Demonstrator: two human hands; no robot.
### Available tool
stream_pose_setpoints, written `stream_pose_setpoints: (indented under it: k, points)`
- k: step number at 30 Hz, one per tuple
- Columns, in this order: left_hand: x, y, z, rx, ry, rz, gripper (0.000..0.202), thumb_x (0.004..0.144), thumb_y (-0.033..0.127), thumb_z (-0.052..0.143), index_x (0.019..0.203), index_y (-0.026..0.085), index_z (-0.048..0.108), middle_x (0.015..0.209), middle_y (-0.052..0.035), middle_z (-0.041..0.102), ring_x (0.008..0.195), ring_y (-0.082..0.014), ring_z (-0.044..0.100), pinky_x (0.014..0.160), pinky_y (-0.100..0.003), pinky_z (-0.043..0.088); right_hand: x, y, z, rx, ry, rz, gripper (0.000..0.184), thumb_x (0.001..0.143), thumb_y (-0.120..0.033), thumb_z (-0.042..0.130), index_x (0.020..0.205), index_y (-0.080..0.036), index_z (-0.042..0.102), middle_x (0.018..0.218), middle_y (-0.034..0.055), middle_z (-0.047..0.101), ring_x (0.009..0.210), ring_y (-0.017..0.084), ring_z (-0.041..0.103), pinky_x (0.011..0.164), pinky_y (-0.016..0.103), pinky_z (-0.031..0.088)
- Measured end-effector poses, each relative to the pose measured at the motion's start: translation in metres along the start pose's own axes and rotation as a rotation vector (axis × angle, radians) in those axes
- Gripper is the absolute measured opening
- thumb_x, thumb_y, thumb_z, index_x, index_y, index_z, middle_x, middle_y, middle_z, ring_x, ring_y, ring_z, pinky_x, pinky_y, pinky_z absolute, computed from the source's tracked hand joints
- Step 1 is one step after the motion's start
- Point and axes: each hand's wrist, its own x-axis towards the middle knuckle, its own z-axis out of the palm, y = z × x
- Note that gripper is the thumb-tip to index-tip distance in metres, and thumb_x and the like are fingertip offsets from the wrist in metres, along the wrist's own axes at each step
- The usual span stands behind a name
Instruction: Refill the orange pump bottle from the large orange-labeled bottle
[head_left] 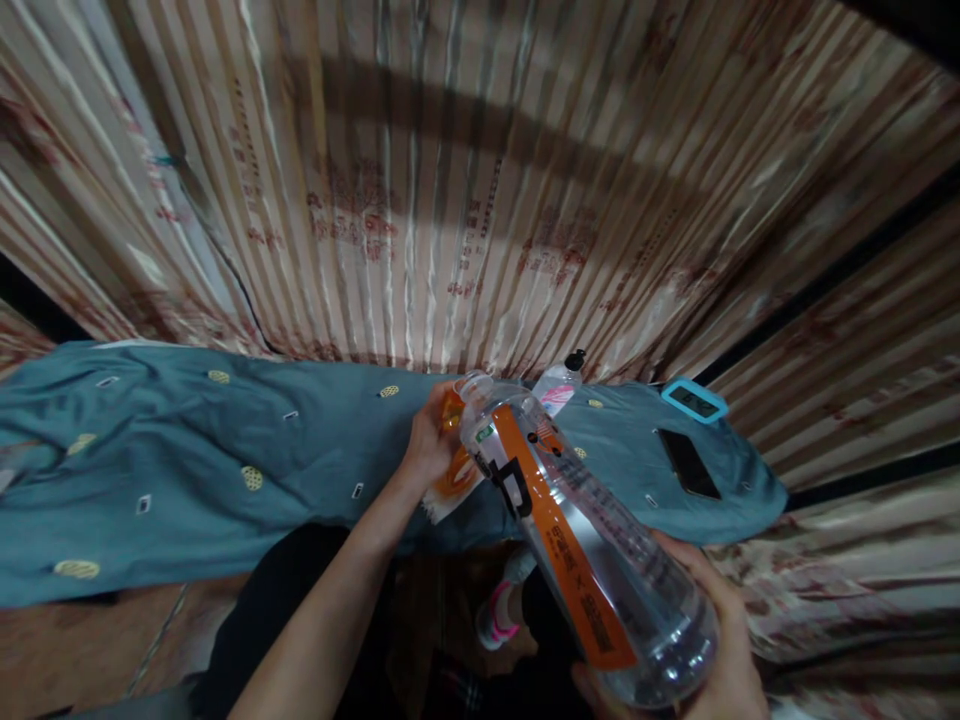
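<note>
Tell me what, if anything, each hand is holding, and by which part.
The right hand holds the large clear bottle by its base end. The left hand is by the neck, against an orange item; its hold is unclear.

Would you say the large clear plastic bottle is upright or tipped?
Tipped: the bottle slants, neck by the left hand, base in the right hand.

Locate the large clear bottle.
Head view, lower right of centre: the clear bottle is tilted, its base end in the right hand, its neck near the left hand.
</note>
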Motion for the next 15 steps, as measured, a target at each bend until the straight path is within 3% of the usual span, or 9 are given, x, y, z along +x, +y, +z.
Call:
stream_pose_setpoints:
  k: [5,10,15]
  points:
    - [-0.0003,0.0011,-0.0012,0.025,-0.011,0.008,0.034,0.08,0.038,0.069,0.108,0.019,0.061,0.096,-0.0041,0.072,0.086,-0.021,0.068,0.079,-0.031,0.054,0.0013,0.0103,-0.003,-0.005,-0.016,-0.089,0.1,0.05,-0.047,0.089,0.141,-0.033,0.049,0.128,0.0046,0.062,0.107,0.03,0.066,0.085,0.038,0.061]
    - [-0.0014,-0.0011,-0.0022,0.031,-0.019,0.001,0.035,0.082,0.041,0.069,0.109,0.019,0.061,0.087,-0.0025,0.072,0.084,-0.0213,0.068,0.08,-0.032,0.054,-0.0011,0.0067,-0.0025,-0.014,0.001,-0.003,0.096,0.054,-0.051,0.087,0.141,-0.031,0.05,0.13,0.0053,0.06,0.11,0.03,0.064,0.084,0.036,0.061]
    - [-0.0019,-0.0005,-0.0023,0.05,-0.025,-0.007,0.035,0.082,0.038,0.068,0.109,0.018,0.061,0.088,-0.0028,0.072,0.084,-0.021,0.068,0.08,-0.031,0.054,-0.0038,0.0081,-0.0015,0.008,-0.001,0.019,0.103,0.049,-0.054,0.089,0.141,-0.033,0.049,0.134,0.0047,0.057,0.115,0.033,0.06,0.092,0.042,0.059]
